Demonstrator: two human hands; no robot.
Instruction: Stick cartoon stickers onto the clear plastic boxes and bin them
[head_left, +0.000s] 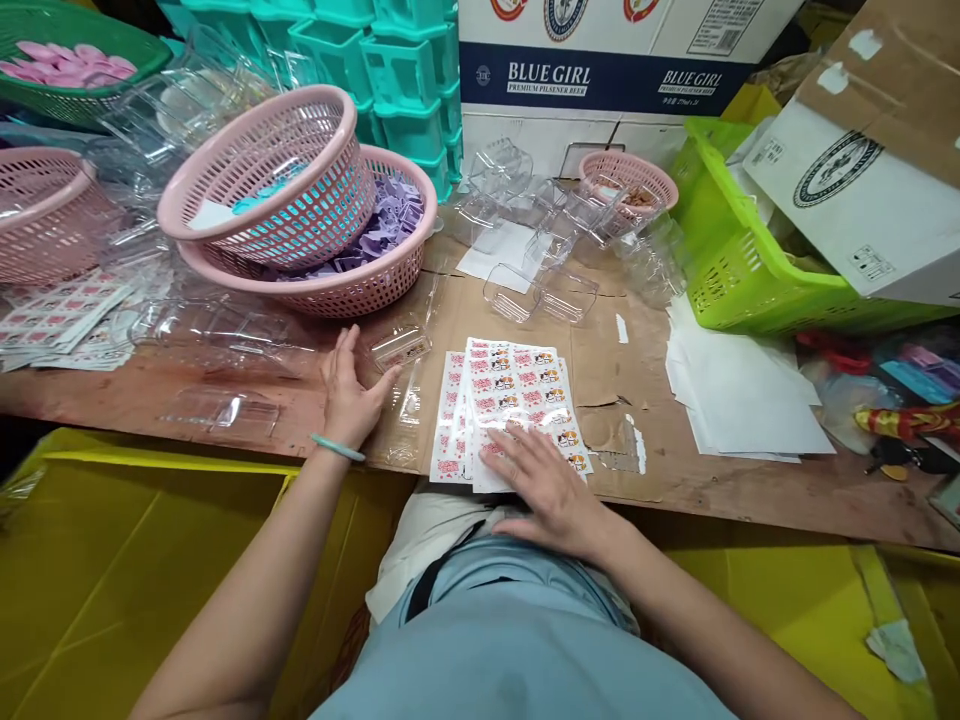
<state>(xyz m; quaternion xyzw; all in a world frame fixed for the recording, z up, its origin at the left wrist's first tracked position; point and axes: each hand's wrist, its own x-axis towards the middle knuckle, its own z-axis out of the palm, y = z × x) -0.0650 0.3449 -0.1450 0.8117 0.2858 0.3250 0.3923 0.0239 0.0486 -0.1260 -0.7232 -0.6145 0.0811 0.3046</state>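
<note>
Paper sticker sheets (517,390) lie under the spread right hand (546,488)

Sticker sheets (517,390): white, red print and cat pictures, overlapping, lying flat on cardboard (619,375). Clear plastic case (401,343): left of sheets, with small print, unreadable.

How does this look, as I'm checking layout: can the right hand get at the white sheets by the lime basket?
Probably yes: nothing upright stands between the right hand and the white sheets, mainly flat, torn cardboard.
</note>
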